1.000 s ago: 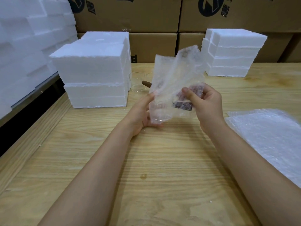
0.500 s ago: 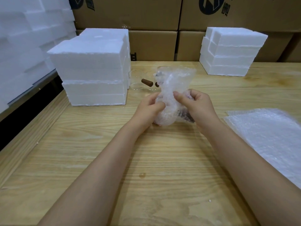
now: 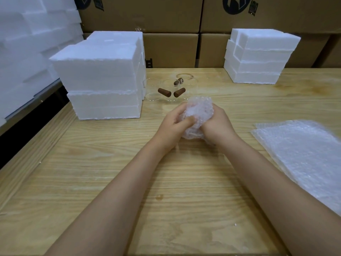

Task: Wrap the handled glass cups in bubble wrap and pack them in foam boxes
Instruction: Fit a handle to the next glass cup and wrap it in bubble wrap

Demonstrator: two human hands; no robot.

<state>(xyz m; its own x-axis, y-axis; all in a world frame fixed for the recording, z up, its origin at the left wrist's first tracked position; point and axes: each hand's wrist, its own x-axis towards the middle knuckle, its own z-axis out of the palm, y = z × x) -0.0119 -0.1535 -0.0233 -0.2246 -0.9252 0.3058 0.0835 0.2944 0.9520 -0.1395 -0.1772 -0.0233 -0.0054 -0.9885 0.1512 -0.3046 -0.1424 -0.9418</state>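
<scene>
A bubble-wrapped bundle (image 3: 199, 113) sits between my two hands above the middle of the wooden table (image 3: 129, 182); the cup inside is hidden by the wrap. My left hand (image 3: 173, 126) grips its left side, thumb pressed into the wrap. From the right, my right hand (image 3: 216, 123) curls round the bundle. Behind them stand three clear glass cups (image 3: 169, 89) with brown handles. A stack of white foam boxes (image 3: 103, 78) rises at the left, another foam box stack (image 3: 258, 56) at the back right.
A pile of bubble wrap sheets (image 3: 302, 156) lies at the right table edge. More foam blocks (image 3: 27, 43) line the far left beyond a dark gap. Cardboard cartons (image 3: 171, 24) wall off the back.
The upright loose flap of bubble wrap has been folded down and squeezed into a tight bundle. Both hands closed in round it and lowered slightly.
</scene>
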